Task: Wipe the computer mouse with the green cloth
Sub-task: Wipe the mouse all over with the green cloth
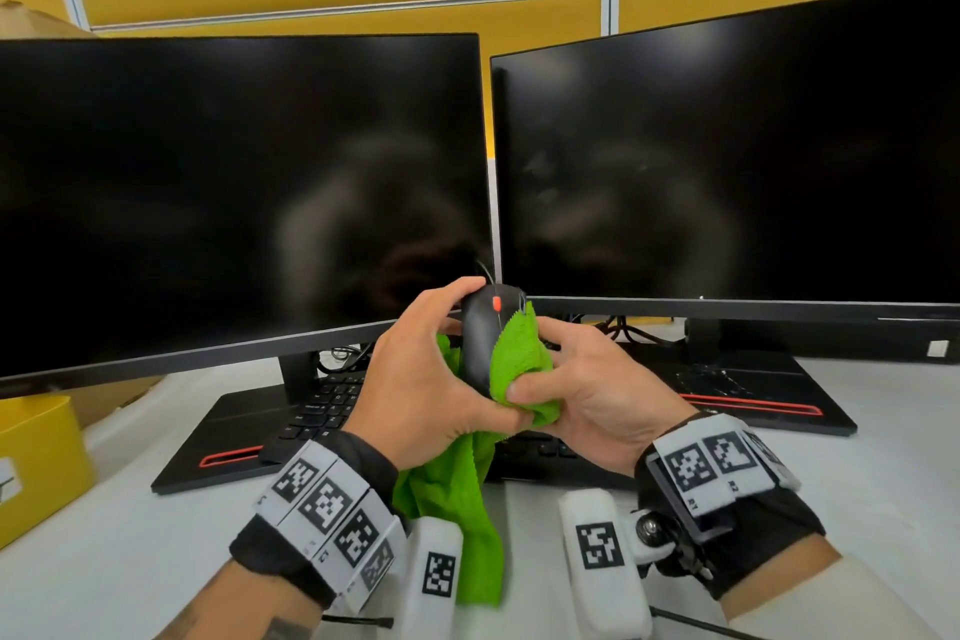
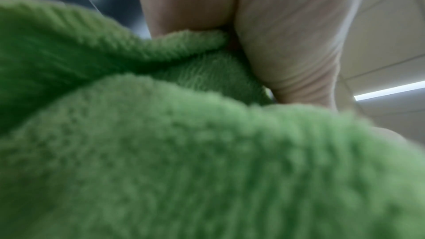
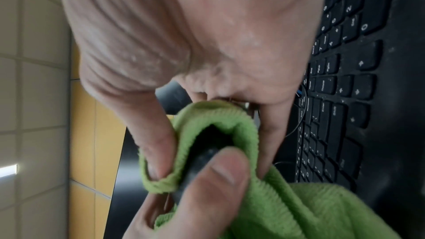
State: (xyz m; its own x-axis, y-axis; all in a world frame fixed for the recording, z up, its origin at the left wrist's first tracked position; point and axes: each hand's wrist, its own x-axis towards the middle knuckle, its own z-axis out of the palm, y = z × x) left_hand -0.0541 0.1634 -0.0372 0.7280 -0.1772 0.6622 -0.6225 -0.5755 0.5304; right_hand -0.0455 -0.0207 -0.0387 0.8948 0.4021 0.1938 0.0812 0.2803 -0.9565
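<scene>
I hold the black computer mouse (image 1: 479,343) up in front of the monitors; its red scroll wheel faces me. My left hand (image 1: 426,369) grips its left side, index finger over the top, thumb at the bottom. My right hand (image 1: 582,379) pinches the green cloth (image 1: 519,359) around the mouse's right side, and the rest of the cloth hangs down between my wrists. In the right wrist view, right hand (image 3: 207,130) thumb and fingers press the cloth (image 3: 218,115) round the dark mouse (image 3: 202,163). The cloth (image 2: 207,152) fills the left wrist view under my palm (image 2: 287,34).
Two dark monitors (image 1: 234,192) (image 1: 727,172) stand side by side close behind the hands. A black keyboard (image 1: 322,405) (image 3: 345,97) lies on the white desk (image 1: 130,535) under them. A yellow box (image 1: 36,457) sits at the left edge. Cables run behind the stands.
</scene>
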